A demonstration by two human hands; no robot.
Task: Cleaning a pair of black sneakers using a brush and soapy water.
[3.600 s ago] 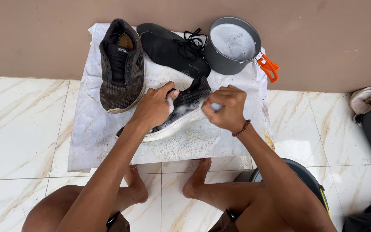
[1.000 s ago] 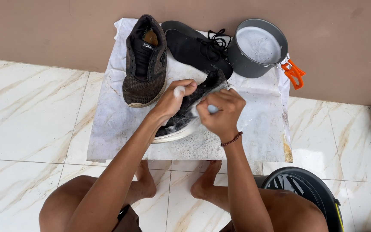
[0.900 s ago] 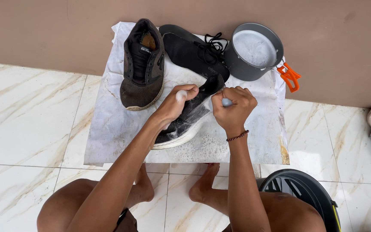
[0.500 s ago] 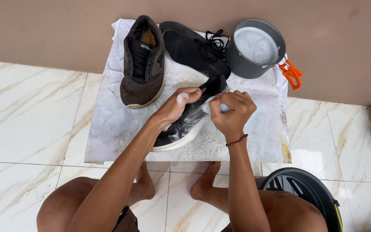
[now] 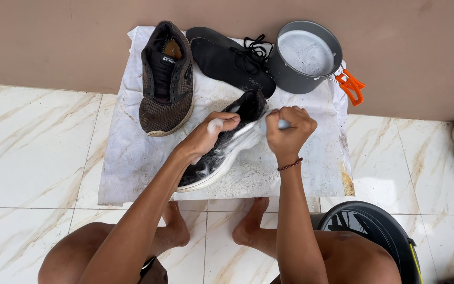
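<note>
A brown shoe (image 5: 165, 79) lies at the left of the white sheet (image 5: 127, 163). The soapy black shoe (image 5: 222, 144) at centre is grasped by the left hand (image 5: 208, 134). A small brush (image 5: 282, 124) is clenched in the right hand (image 5: 288, 131), against the shoe's heel side. A grey pot (image 5: 305, 55) stands far right.

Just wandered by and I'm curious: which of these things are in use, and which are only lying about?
In use: left hand; right hand; soapy black white-soled sneaker; small pale brush; stained white cloth.

Lying about: worn brown mesh shoe; black insoles; grey pot of sudsy water; dark bucket.
</note>
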